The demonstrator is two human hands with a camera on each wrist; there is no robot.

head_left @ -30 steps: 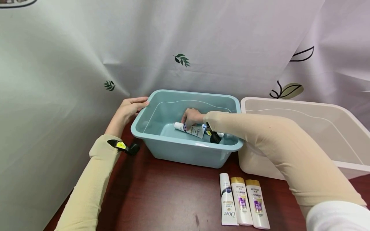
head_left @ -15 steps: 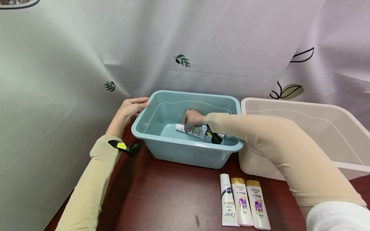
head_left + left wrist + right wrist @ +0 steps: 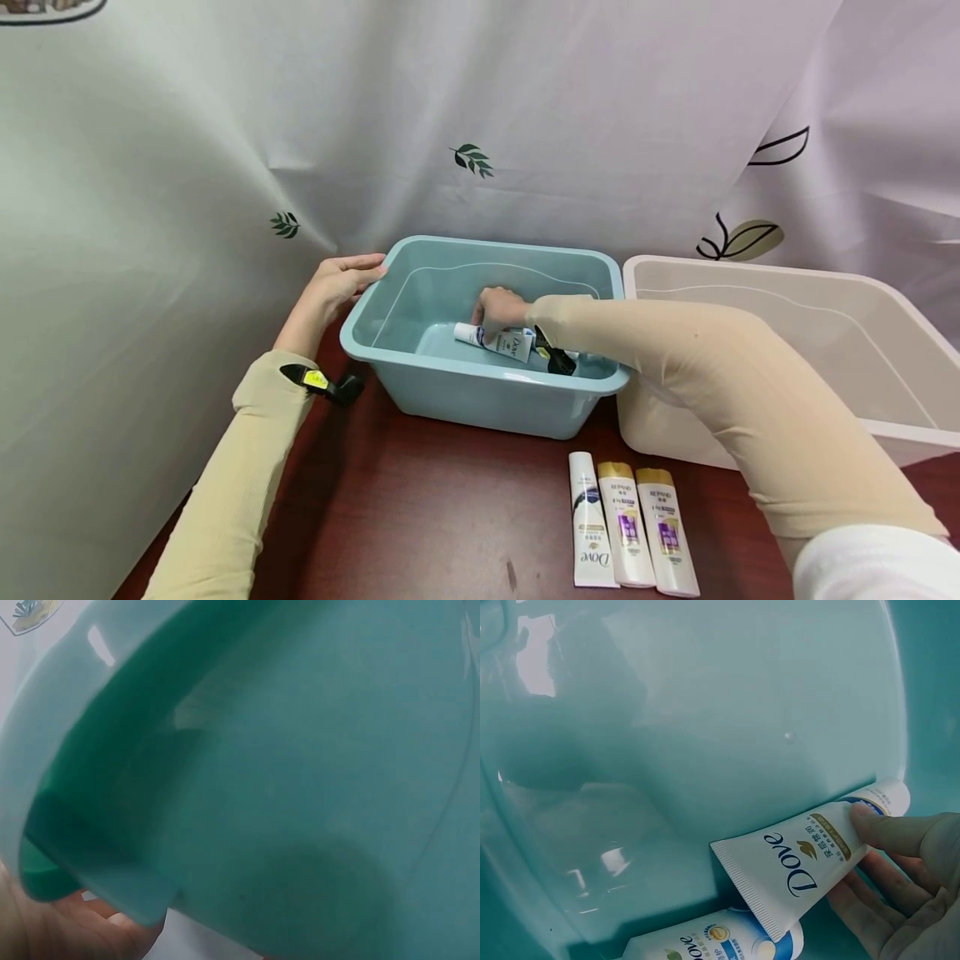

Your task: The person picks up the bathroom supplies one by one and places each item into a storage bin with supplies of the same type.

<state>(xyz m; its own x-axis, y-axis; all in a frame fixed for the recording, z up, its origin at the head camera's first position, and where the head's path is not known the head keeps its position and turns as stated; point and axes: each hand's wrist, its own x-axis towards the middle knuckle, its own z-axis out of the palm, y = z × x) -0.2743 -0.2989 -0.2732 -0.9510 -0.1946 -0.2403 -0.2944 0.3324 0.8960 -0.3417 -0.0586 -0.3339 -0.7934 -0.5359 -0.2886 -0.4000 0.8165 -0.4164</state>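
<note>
My right hand reaches into the light blue plastic bin. Its thumb and fingers pinch a white Dove squeeze tube near the cap end; the tube lies slanted, low over the bin floor. In the right wrist view, a white-and-blue Dove bottle lies beside the tube's flat end, partly cut off by the frame. My left hand grips the bin's left rim, and in the left wrist view its fingers show curled beneath the lip.
A beige bin stands right beside the blue one. On the dark red table in front lie another white Dove tube and two white bottles with gold caps, side by side. A patterned curtain hangs behind.
The right hand and its tube have shifted very slightly, staying low in the blue bin. The left hand keeps its place at the rim.
</note>
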